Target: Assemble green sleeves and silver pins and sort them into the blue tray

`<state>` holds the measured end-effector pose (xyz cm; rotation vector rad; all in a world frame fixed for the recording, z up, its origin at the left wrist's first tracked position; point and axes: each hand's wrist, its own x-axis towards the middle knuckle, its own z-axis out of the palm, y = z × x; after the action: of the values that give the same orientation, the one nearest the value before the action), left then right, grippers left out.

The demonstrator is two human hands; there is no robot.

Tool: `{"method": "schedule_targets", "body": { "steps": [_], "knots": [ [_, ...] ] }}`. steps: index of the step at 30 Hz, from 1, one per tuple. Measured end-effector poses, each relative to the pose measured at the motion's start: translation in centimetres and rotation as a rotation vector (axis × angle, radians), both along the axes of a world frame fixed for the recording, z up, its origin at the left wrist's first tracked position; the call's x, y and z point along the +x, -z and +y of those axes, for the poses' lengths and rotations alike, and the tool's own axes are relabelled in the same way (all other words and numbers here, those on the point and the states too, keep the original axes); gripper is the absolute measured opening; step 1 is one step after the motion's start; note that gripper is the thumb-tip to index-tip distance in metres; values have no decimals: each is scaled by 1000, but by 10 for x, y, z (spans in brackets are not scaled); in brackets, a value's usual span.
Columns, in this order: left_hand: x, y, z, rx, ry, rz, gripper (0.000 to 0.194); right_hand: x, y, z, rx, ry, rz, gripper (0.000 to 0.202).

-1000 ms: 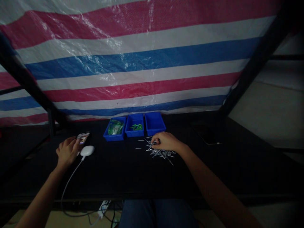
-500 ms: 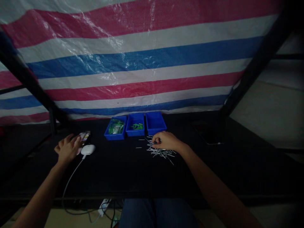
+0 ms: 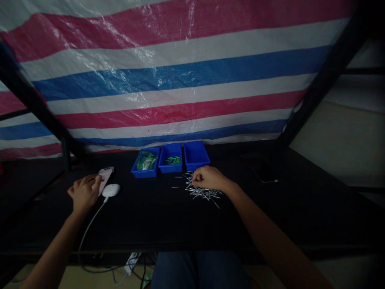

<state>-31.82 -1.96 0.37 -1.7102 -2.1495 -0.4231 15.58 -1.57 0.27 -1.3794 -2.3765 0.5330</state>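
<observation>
My left hand (image 3: 84,194) hovers at the lower left of a phone (image 3: 104,178) with a pale pink screen, its fingers bent and apart, the thumb over or on the screen. Beside the phone lies a round white charger (image 3: 111,190) with a white cable. My right hand (image 3: 212,178) rests at a pile of thin silver pins, like nails or screws (image 3: 206,194). Its fingers are curled together over the pile; whatever sits between the fingertips is too small to make out.
Behind the pile stand three blue trays: the left tray (image 3: 144,174) holds green-tinted bags, the middle tray (image 3: 170,168) green plugs, and the right tray (image 3: 197,160) shows a bare floor. A dark phone-like slab (image 3: 261,170) lies to the right. Striped sheeting (image 3: 180,88) hangs behind.
The left phone's screen has changed from a coloured picture to pale pink, and my left hand has shifted slightly left and down. My right hand stays at the pile.
</observation>
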Motion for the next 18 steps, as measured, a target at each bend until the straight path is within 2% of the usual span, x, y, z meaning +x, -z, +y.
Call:
{"method": "schedule_targets", "body": {
  "steps": [4,7,10,14,18],
  "knots": [
    [6,-1,0,154,10,-10,40,-1,1,1,10,2,11,10],
    [31,-11,-3,290,139,-49,36,-1,2,2,16,-10,62,10],
    [77,-29,-6,367,339,-111,30,-2,4,3,-23,-21,173,13],
    [151,-49,-8,308,625,-229,23,-3,5,5,-34,-33,341,14],
    [223,-48,-8,213,883,-427,19,-2,3,9,-32,-25,537,19]
  ]
}}
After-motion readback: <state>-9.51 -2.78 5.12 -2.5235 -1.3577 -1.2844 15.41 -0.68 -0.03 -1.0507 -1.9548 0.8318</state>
